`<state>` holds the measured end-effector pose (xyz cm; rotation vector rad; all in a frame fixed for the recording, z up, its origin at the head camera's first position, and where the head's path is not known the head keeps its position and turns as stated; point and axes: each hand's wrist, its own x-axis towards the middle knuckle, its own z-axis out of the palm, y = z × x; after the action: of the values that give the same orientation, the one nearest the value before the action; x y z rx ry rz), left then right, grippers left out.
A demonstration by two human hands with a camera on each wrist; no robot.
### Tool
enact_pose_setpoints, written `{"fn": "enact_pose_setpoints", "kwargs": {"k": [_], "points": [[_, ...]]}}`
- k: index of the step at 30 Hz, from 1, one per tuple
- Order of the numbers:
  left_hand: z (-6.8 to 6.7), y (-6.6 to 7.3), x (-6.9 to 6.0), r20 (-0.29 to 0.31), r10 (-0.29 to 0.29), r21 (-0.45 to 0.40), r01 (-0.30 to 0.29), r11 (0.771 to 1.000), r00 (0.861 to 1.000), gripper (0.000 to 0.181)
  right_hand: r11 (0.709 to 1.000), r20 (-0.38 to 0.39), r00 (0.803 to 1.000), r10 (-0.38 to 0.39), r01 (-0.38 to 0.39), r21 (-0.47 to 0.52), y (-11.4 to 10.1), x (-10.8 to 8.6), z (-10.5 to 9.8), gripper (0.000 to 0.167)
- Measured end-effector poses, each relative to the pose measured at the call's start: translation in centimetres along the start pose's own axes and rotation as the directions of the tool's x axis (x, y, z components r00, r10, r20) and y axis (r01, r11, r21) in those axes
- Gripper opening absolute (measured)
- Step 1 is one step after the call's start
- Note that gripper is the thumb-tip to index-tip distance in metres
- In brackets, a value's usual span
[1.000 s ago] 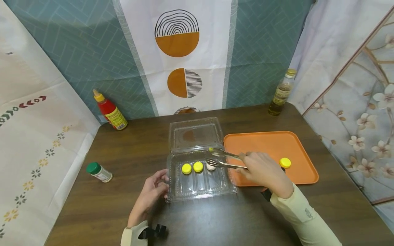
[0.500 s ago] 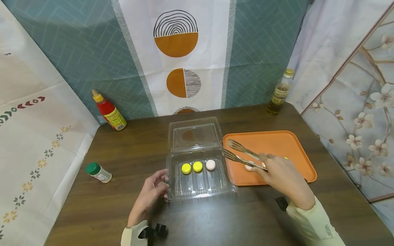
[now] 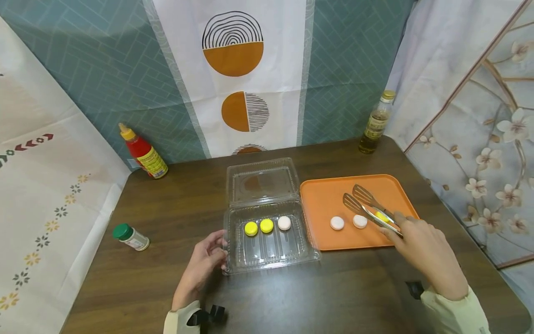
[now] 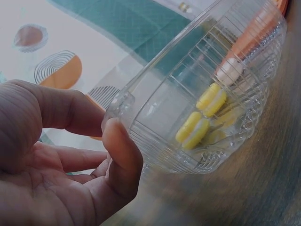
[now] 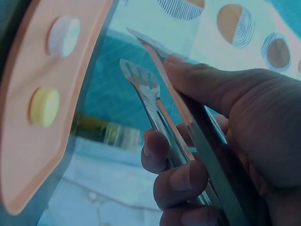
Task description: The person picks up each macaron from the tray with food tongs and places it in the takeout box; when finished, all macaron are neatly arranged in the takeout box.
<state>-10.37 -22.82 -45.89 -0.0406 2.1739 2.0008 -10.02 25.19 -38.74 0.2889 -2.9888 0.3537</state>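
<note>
The left hand (image 3: pixel 203 261) pinches the left edge of the clear box (image 3: pixel 273 258); a tug might slide the three cookies (image 3: pixel 267 226) inside. The right hand (image 3: pixel 431 253) holds the tongs (image 5: pixel 201 134), tips apart. A careless swing could bump the two white cookies (image 3: pixel 360 221) on the orange tray (image 3: pixel 325 190). The yellow cookie (image 3: pixel 381 216) beside them isn't touched yet: squeezing hard might crack it, squeezing softly might drop it.

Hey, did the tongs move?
Yes, the tongs have gone right in the head view, from over the box to over the tray.
</note>
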Motion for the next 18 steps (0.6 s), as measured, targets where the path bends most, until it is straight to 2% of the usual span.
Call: {"fn": "enact_pose_setpoints", "kwargs": {"k": [8,15,18], "points": [[0.1,-0.1,0.0,-0.007,-0.004,-0.01,0.004,1.0,1.0,0.055,0.998,0.029,0.997,0.067,-0.067,-0.013,2.9,-1.9,0.0,0.034],[0.1,-0.1,0.0,-0.008,-0.01,-0.005,0.01,1.0,1.0,0.055,0.991,0.091,0.987,0.132,-0.13,-0.027,4.6,-2.9,0.1,0.05],[0.0,0.0,0.0,-0.004,-0.001,0.002,0.001,1.0,1.0,0.055,0.988,0.098,0.984,0.151,-0.15,-0.024,5.0,-3.0,0.2,0.049]]}}
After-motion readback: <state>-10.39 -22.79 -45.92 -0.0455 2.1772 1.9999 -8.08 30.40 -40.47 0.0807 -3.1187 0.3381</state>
